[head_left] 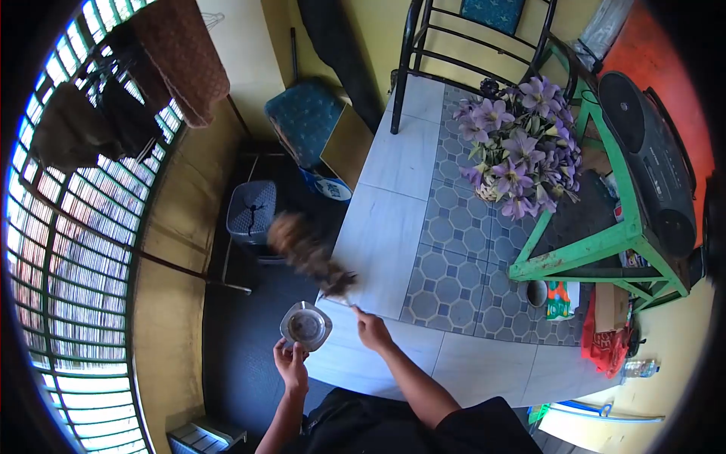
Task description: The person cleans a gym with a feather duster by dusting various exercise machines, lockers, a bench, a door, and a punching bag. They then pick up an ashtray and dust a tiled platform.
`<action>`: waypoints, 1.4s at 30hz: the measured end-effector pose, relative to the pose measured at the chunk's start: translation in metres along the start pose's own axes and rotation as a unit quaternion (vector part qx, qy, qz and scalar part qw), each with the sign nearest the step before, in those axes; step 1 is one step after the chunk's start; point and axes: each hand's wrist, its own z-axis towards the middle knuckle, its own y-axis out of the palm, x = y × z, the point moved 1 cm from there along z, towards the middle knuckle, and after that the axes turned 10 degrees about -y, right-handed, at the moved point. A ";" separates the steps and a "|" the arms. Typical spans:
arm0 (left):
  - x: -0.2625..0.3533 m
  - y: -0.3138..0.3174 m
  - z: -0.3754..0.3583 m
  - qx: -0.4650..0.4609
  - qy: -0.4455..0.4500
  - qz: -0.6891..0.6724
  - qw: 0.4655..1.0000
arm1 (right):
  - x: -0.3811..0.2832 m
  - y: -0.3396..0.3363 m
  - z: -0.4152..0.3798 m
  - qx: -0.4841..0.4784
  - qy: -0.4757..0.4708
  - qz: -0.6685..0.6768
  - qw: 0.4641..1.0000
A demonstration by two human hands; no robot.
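My left hand (291,365) grips the near rim of a clear glass ashtray (306,326), held up over the dark floor by the table's left edge. In my right hand (372,331) is the thin handle of a brown feather duster (310,253). Its fluffy head points up and left, past the table edge, and is blurred. The duster's lower feathers are just above the ashtray, apart from it as far as I can see. Below both hands lies the white and grey tiled table (382,219).
Purple artificial flowers (518,147) stand on the table beside a green wooden stand (597,250) with a black radio (654,163). An upturned metal chair (473,57) rests at the far end. A grey lidded bin (252,212) is on the floor at left. A red plastic bag (601,344) lies at right.
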 end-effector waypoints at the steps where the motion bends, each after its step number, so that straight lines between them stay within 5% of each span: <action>1: 0.005 0.008 0.001 0.018 -0.007 -0.005 1.000 | -0.003 -0.013 0.011 0.004 0.001 0.002 1.000; 3: 0.008 0.010 0.011 0.034 -0.013 -0.001 0.999 | -0.010 -0.046 0.036 -0.007 0.051 -0.071 0.996; 6: 0.021 0.017 0.022 0.041 0.015 0.003 0.999 | 0.102 -0.082 0.066 0.183 0.120 -0.178 0.959; 7: 0.025 0.018 0.023 0.046 0.017 0.006 0.999 | 0.073 -0.128 0.091 0.249 0.192 -0.124 0.941; 9: 0.028 0.021 0.022 0.052 0.005 0.017 0.998 | 0.154 -0.141 0.117 0.327 0.186 -0.208 0.903; 12: 0.021 0.021 0.023 0.030 -0.011 0.024 0.999 | 0.142 -0.114 0.139 0.193 0.204 -0.135 0.950; 16: 0.016 0.030 0.034 0.008 -0.036 0.031 0.999 | 0.052 -0.073 0.118 -0.022 0.042 -0.073 0.996; 19: 0.024 0.026 0.048 -0.016 -0.045 0.023 0.999 | 0.032 -0.077 0.093 0.116 -0.011 -0.038 0.992; 23: 0.043 0.007 0.070 -0.048 -0.042 0.043 0.997 | 0.079 -0.101 0.060 0.375 0.167 -0.153 0.899; 26: 0.052 -0.017 0.091 -0.085 -0.054 0.050 0.994 | 0.055 -0.095 0.033 0.271 0.309 -0.182 0.893; 27: 0.056 -0.025 0.101 -0.101 -0.060 0.055 0.992 | 0.060 -0.070 0.022 0.300 0.249 -0.207 0.897; 29: 0.065 -0.037 0.126 -0.152 -0.058 0.065 0.985 | 0.025 -0.042 0.009 0.099 0.281 -0.177 0.938; 30: 0.068 -0.044 0.132 -0.173 -0.054 0.068 0.981 | 0.033 -0.001 -0.012 0.188 0.127 -0.158 0.961; 33: 0.092 -0.043 0.147 -0.197 -0.059 0.085 0.975 | -0.056 0.025 -0.038 0.054 0.171 -0.105 0.978; 37: 0.105 -0.042 0.172 -0.253 -0.043 0.094 0.962 | -0.109 0.039 -0.084 0.078 0.227 -0.222 0.945; 39: 0.103 -0.037 0.172 -0.279 -0.037 0.090 0.955 | -0.104 0.032 -0.116 0.242 0.232 -0.242 0.911; 42: 0.097 -0.032 0.163 -0.298 -0.053 0.095 0.948 | -0.069 -0.012 -0.147 0.306 0.323 -0.289 0.848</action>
